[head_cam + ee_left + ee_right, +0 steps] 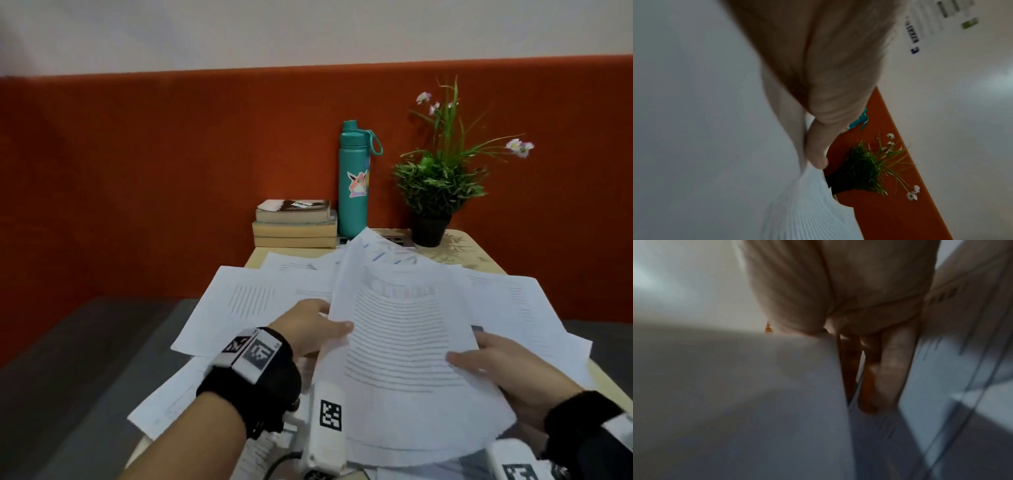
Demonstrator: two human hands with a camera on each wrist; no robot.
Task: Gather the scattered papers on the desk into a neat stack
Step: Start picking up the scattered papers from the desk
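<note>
A bundle of printed papers (pixel 404 329) is held up off the desk, tilted toward me. My left hand (pixel 315 329) pinches its left edge, thumb on top; the left wrist view shows that thumb (pixel 818 146) against the sheets (pixel 715 129). My right hand (pixel 493 363) grips the right edge, thumb on the page and fingers underneath. In the blurred right wrist view the fingers (pixel 892 366) lie behind the paper (pixel 756 394). More white sheets (pixel 246 301) lie scattered across the desk (pixel 479 253) beneath and on both sides.
At the back of the desk stand a pile of books (pixel 294 224), a teal water bottle (pixel 354 178) and a potted plant (pixel 435 185). An orange partition (pixel 171 171) rises behind. Some sheets overhang the desk's left edge above grey floor (pixel 85 359).
</note>
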